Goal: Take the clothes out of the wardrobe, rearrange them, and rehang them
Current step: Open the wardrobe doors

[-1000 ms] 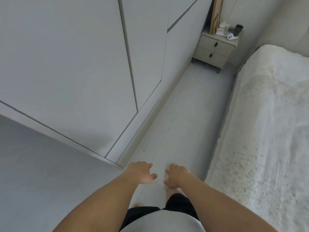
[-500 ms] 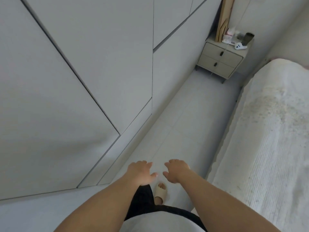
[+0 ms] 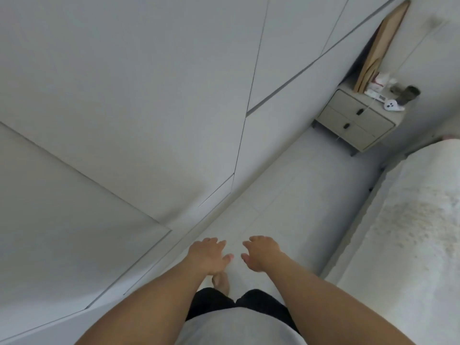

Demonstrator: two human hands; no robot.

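The white wardrobe (image 3: pixel 139 100) fills the left and upper part of the view, and all its flat doors are closed. No clothes or hangers show. My left hand (image 3: pixel 207 255) and my right hand (image 3: pixel 261 252) hang side by side over the pale floor, palms down, fingers loosely spread, holding nothing. Both hands are well clear of the wardrobe doors, to their lower right.
A narrow strip of light floor (image 3: pixel 293 195) runs between the wardrobe and a bed with a white textured cover (image 3: pixel 413 232) on the right. A small two-drawer nightstand (image 3: pixel 356 120) with small items and a leaning wooden board (image 3: pixel 380 46) stands at the far end.
The view has swung so the wardrobe fills more of the frame and the nightstand sits farther right. My hands stay together and empty; my foot has stepped forward.
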